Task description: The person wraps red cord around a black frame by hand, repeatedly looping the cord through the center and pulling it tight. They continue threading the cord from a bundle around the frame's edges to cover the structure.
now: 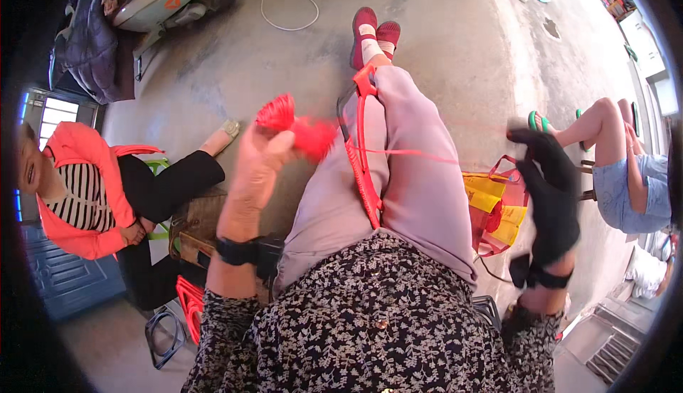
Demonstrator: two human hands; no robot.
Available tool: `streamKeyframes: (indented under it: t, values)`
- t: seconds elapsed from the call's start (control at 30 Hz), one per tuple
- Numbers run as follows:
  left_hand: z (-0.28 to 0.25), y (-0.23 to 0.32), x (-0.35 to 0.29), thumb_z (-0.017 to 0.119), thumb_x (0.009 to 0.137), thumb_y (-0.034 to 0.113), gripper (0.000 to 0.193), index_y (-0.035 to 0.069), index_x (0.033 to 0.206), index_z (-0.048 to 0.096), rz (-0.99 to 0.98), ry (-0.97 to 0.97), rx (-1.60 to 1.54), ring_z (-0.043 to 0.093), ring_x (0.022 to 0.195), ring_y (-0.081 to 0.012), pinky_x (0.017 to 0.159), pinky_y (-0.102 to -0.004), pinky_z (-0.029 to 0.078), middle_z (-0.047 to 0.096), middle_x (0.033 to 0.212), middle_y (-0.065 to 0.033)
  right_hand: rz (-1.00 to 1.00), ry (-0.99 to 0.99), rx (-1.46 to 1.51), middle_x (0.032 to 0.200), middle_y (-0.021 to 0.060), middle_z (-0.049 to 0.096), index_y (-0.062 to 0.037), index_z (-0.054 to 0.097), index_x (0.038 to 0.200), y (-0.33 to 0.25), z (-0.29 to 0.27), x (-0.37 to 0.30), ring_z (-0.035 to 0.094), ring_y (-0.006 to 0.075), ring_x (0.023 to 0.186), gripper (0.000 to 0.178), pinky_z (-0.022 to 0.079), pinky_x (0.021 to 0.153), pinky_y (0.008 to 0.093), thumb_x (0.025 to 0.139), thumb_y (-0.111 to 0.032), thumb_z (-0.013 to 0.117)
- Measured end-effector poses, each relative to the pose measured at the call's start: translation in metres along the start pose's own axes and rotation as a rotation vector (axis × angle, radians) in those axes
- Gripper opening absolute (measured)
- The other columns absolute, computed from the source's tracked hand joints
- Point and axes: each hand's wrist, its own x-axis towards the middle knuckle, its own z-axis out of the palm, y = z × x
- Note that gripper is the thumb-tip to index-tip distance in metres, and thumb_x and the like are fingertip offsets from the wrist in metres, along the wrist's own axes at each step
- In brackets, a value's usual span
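Observation:
My bare left hand [262,158] is closed round a bundle of red cord [313,139], raised left of my lap; loose strands fan out above the fingers. In a black glove, my right hand [551,194] is held out to the right, blurred, its fingers curled at a faint red strand. A red line of cord [420,154] stretches from over my lap toward that hand; its far end is smeared. Between my legs lies a long narrow black frame [346,126] partly wrapped in red cord, with a red part at its far end. Neither hand touches the frame.
A red and yellow bag [498,211] stands on the floor beside my right leg. One person [85,194] sits at left, another [619,158] at right. A scooter [167,1] and a white cable [292,26] are farther off. A wooden stool [196,229] is near my left arm.

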Motion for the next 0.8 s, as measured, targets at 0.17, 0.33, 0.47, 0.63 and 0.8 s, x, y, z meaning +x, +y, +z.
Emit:
streamKeyframes:
  t: [0.17, 0.33, 0.47, 0.63, 0.8]
  values:
    - [-0.018, -0.018, 0.016, 0.064, 0.081, -0.002, 0.030, -0.002, 0.109, 0.054, 0.299, 0.030, 0.264, 0.062, 0.097, -0.0175, 0.081, -0.0310, 0.053, 0.063, 0.105, -0.0111, -0.221, -0.250, 0.014, 0.097, 0.0133, 0.066, -0.0069, 0.063, 0.105, 0.029, 0.093, 0.035, 0.065, 0.0296, 0.090, 0.023, 0.051, 0.079, 0.0350, 0.082, -0.009, 0.062]
    - [0.009, -0.043, 0.021, 0.063, 0.079, -0.006, 0.028, 0.000, 0.106, 0.057, 0.255, -0.101, 0.821, 0.061, 0.096, -0.0153, 0.080, -0.0288, 0.053, 0.063, 0.104, -0.0073, -0.021, -0.600, 0.019, 0.092, 0.0158, 0.066, -0.0079, 0.061, 0.108, 0.020, 0.172, 0.036, 0.066, 0.0283, 0.082, 0.030, 0.052, 0.071, 0.0370, 0.081, -0.021, 0.066]
    - [0.023, -0.045, 0.013, 0.063, 0.079, -0.007, 0.028, 0.001, 0.106, 0.057, 0.098, -0.180, 0.092, 0.060, 0.096, -0.0133, 0.077, -0.0275, 0.053, 0.062, 0.101, -0.0054, 0.019, -0.538, 0.297, 0.091, 0.0077, 0.067, -0.0060, 0.059, 0.106, 0.034, 0.174, 0.037, 0.064, 0.0178, 0.083, 0.034, 0.050, 0.074, 0.0314, 0.078, -0.022, 0.071]
    - [0.008, -0.011, -0.006, 0.058, 0.090, 0.014, 0.021, 0.001, 0.107, 0.055, 0.063, -0.181, 0.014, 0.059, 0.104, -0.0189, 0.071, -0.0262, 0.053, 0.059, 0.112, -0.0132, 0.262, -0.231, 1.072, 0.099, 0.0037, 0.064, -0.0026, 0.059, 0.112, 0.031, 0.127, 0.036, 0.059, 0.0125, 0.090, 0.025, 0.048, 0.084, 0.0281, 0.089, -0.012, 0.056]
    - [0.036, 0.015, -0.031, 0.054, 0.093, 0.033, 0.040, 0.001, 0.117, 0.052, -0.251, -0.533, -0.607, 0.056, 0.101, -0.0188, 0.066, -0.0266, 0.052, 0.055, 0.116, -0.0140, 0.134, -0.691, 1.601, 0.096, 0.0104, 0.061, 0.0024, 0.052, 0.112, -0.006, 0.085, -0.007, 0.061, 0.0226, 0.089, 0.047, 0.048, 0.082, 0.0348, 0.081, -0.030, 0.068]
